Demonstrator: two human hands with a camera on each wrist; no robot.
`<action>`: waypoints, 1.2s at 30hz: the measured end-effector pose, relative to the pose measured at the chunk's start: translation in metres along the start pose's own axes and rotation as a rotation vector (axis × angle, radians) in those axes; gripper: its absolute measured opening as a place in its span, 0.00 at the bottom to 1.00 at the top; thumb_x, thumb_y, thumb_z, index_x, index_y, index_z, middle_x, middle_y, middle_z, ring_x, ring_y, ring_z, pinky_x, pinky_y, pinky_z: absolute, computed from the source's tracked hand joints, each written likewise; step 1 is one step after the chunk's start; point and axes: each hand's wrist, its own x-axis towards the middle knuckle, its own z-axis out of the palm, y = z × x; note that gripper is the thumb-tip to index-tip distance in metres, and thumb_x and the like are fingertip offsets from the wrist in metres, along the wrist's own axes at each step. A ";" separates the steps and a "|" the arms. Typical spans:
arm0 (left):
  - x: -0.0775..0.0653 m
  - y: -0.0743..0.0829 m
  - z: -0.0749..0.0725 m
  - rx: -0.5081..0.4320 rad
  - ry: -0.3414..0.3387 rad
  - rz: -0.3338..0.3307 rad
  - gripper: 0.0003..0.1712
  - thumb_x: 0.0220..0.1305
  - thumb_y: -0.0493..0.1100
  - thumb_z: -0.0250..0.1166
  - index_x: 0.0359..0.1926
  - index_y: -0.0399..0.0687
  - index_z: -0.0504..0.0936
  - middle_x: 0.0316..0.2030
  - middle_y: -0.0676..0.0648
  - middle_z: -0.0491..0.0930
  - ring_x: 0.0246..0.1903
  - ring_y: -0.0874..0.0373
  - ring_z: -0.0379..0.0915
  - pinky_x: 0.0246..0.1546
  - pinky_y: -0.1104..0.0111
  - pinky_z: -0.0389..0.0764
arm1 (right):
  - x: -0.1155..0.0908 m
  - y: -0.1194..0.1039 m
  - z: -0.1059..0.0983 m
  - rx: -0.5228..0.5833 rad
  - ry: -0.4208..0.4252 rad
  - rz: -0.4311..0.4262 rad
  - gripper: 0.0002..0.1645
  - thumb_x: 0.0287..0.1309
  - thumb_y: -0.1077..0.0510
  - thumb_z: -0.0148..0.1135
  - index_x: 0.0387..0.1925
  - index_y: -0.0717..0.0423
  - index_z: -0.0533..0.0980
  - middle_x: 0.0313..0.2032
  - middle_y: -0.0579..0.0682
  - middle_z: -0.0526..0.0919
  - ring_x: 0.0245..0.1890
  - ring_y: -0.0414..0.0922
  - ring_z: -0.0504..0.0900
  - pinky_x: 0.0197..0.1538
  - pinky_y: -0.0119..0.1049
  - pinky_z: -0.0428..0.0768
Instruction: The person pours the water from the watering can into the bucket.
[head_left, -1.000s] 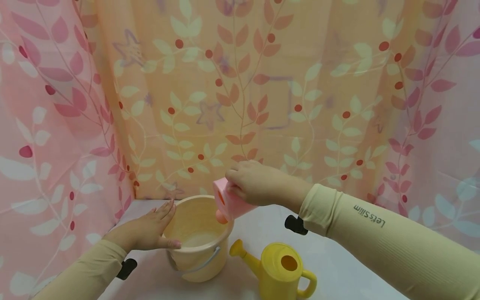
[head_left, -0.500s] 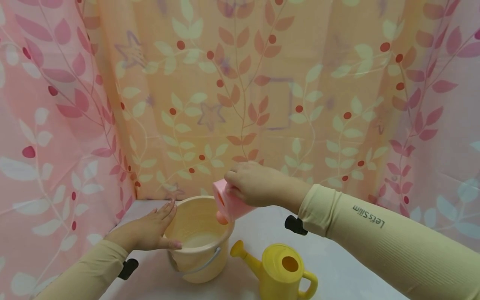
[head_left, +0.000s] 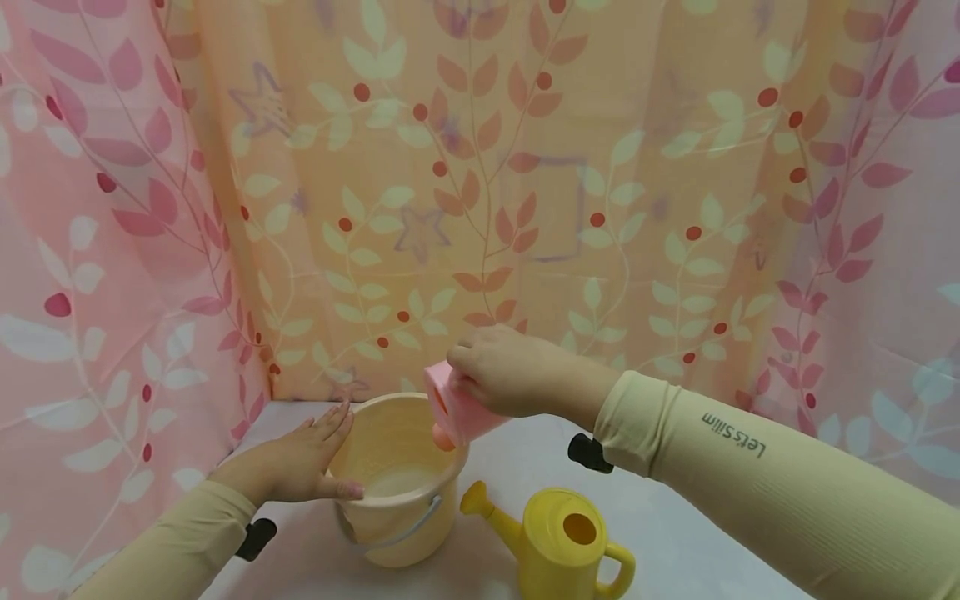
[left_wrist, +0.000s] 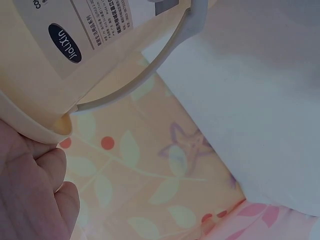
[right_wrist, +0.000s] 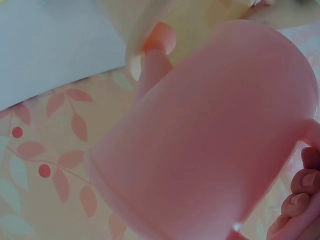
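Note:
My right hand (head_left: 506, 367) grips the handle of a pink watering can (head_left: 476, 421), which is tipped over the right rim of a cream bucket (head_left: 412, 542). In the right wrist view, fingers (right_wrist: 296, 199) curl round the handle, and the can's spout head (right_wrist: 162, 37) hangs at the bucket's mouth. My left hand (head_left: 288, 465) rests on the bucket's left rim, fingers extended and thumb on the near edge. The left wrist view shows the bucket's printed label (left_wrist: 82, 37) and grey handle (left_wrist: 145, 75). Some shallow liquid seems to lie at the bucket's bottom.
A yellow watering can (head_left: 558, 546) stands on the white tabletop (head_left: 487, 550) right of the bucket, its spout pointing toward it. Leaf-patterned curtains (head_left: 637, 275) enclose the back and both sides. A black wrist mount (head_left: 591, 452) hangs below the right cuff.
Almost nothing differs. The right hand and the pink watering can have dipped very slightly; the left hand stays on the rim.

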 end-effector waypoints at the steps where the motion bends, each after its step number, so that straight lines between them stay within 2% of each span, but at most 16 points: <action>1: 0.000 0.001 0.000 0.001 -0.002 0.000 0.65 0.47 0.76 0.54 0.66 0.26 0.49 0.67 0.28 0.44 0.67 0.36 0.39 0.61 0.42 0.47 | 0.000 0.000 0.001 -0.002 -0.002 -0.002 0.05 0.60 0.56 0.53 0.29 0.50 0.71 0.28 0.43 0.72 0.31 0.42 0.71 0.41 0.35 0.70; 9: 0.002 0.001 0.000 0.000 0.008 0.018 0.63 0.49 0.74 0.55 0.65 0.24 0.50 0.66 0.27 0.44 0.66 0.35 0.40 0.60 0.41 0.47 | -0.001 0.001 0.002 0.000 -0.013 0.010 0.06 0.60 0.56 0.53 0.28 0.51 0.71 0.28 0.43 0.72 0.32 0.42 0.70 0.41 0.35 0.71; 16: 0.003 -0.002 0.001 0.011 0.010 0.005 0.64 0.48 0.75 0.55 0.66 0.25 0.50 0.67 0.28 0.44 0.67 0.36 0.40 0.61 0.42 0.47 | -0.001 0.002 0.002 0.008 -0.012 0.009 0.06 0.60 0.55 0.53 0.28 0.51 0.71 0.28 0.44 0.71 0.31 0.42 0.70 0.39 0.34 0.71; 23: 0.002 -0.003 0.002 0.009 0.011 0.006 0.65 0.47 0.77 0.53 0.66 0.25 0.50 0.67 0.28 0.44 0.67 0.36 0.40 0.61 0.42 0.48 | -0.001 0.004 0.003 0.024 -0.028 0.051 0.05 0.61 0.55 0.52 0.29 0.50 0.70 0.28 0.43 0.71 0.32 0.41 0.69 0.40 0.33 0.71; 36: 0.001 -0.001 0.000 0.012 0.010 0.009 0.64 0.48 0.75 0.54 0.65 0.24 0.50 0.67 0.28 0.44 0.66 0.36 0.40 0.61 0.41 0.48 | -0.006 0.007 0.006 0.032 0.011 0.057 0.06 0.61 0.55 0.52 0.29 0.50 0.69 0.26 0.42 0.69 0.31 0.42 0.68 0.41 0.34 0.69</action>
